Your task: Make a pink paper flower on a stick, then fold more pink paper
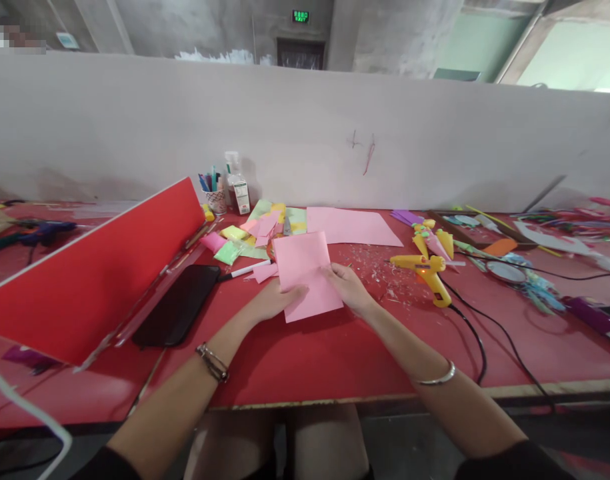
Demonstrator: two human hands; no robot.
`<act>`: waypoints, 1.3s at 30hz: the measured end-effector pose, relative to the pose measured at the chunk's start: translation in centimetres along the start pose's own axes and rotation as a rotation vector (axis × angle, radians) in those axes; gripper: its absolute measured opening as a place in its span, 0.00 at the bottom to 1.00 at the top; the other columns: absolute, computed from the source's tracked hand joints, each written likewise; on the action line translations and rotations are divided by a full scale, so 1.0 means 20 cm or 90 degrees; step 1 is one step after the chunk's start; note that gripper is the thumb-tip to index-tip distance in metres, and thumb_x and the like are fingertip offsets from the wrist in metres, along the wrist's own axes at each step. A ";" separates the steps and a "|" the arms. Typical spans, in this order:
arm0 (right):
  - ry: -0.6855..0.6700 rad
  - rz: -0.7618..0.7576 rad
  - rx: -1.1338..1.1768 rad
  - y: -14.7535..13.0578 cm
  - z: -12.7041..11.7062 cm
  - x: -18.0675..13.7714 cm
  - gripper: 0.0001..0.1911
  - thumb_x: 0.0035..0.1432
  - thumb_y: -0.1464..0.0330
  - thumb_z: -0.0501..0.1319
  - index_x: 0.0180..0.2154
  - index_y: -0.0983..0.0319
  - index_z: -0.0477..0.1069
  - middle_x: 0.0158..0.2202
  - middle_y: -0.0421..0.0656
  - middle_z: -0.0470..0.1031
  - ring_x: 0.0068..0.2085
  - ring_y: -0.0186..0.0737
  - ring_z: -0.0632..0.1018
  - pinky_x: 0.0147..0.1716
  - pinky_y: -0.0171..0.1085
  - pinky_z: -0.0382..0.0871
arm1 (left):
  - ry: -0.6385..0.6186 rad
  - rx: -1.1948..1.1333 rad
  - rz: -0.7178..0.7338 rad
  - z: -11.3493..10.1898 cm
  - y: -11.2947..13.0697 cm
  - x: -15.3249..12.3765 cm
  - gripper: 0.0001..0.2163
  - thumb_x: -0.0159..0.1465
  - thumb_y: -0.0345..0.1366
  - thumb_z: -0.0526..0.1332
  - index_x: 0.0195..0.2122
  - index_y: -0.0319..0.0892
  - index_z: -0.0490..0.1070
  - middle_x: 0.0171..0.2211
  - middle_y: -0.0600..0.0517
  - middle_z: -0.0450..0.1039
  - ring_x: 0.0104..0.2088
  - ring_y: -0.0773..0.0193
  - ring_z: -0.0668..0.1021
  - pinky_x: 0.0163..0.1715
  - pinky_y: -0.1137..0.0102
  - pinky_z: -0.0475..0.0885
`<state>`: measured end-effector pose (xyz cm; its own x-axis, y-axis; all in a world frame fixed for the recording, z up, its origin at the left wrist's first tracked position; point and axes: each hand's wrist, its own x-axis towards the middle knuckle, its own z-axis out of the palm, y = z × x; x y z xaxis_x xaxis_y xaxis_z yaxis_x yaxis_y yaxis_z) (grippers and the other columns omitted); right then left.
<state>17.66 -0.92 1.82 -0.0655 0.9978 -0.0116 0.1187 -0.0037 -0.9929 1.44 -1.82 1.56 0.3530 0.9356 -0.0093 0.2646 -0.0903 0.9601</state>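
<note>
A rectangular sheet of pink paper is held up in front of me, just above the red table. My left hand grips its lower left edge, thumb on the near face and fingers hidden behind. On the right edge, my right hand pinches the same sheet between thumb and fingers. Behind it lies a larger pink sheet flat on the table. Pink paper scraps and a white marker with a black end rest to the left of the held sheet.
A yellow glue gun with a black cord lies right, beside scattered clippings. A black phone and a standing red board are left. A pen cup and a bottle stand by the white partition.
</note>
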 end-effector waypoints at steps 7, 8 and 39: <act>-0.016 -0.004 0.058 0.03 -0.02 0.01 0.21 0.37 0.52 0.60 0.19 0.64 0.64 0.16 0.36 0.65 0.19 0.28 0.65 0.18 0.30 0.56 | -0.046 0.042 -0.042 -0.01 0.03 -0.02 0.14 0.55 0.38 0.57 0.42 0.40 0.69 0.44 0.51 0.73 0.45 0.59 0.73 0.45 0.66 0.67; -0.016 -0.008 0.054 0.03 -0.02 0.02 0.21 0.37 0.51 0.60 0.18 0.64 0.64 0.16 0.36 0.64 0.18 0.28 0.65 0.18 0.30 0.56 | -0.041 0.035 -0.050 -0.01 0.03 -0.02 0.14 0.55 0.37 0.57 0.42 0.40 0.69 0.44 0.51 0.72 0.45 0.59 0.73 0.46 0.66 0.67; -0.004 -0.048 0.057 0.00 -0.02 0.00 0.19 0.36 0.53 0.61 0.20 0.64 0.66 0.17 0.36 0.66 0.20 0.30 0.66 0.20 0.31 0.58 | -0.110 0.055 -0.031 -0.03 0.02 -0.01 0.14 0.58 0.40 0.54 0.42 0.41 0.70 0.44 0.51 0.72 0.45 0.59 0.73 0.46 0.66 0.67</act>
<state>18.11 -0.82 1.92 -0.0771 0.9950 0.0639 0.0246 0.0659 -0.9975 0.90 -1.92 2.10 0.4845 0.8678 -0.1106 0.3594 -0.0822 0.9296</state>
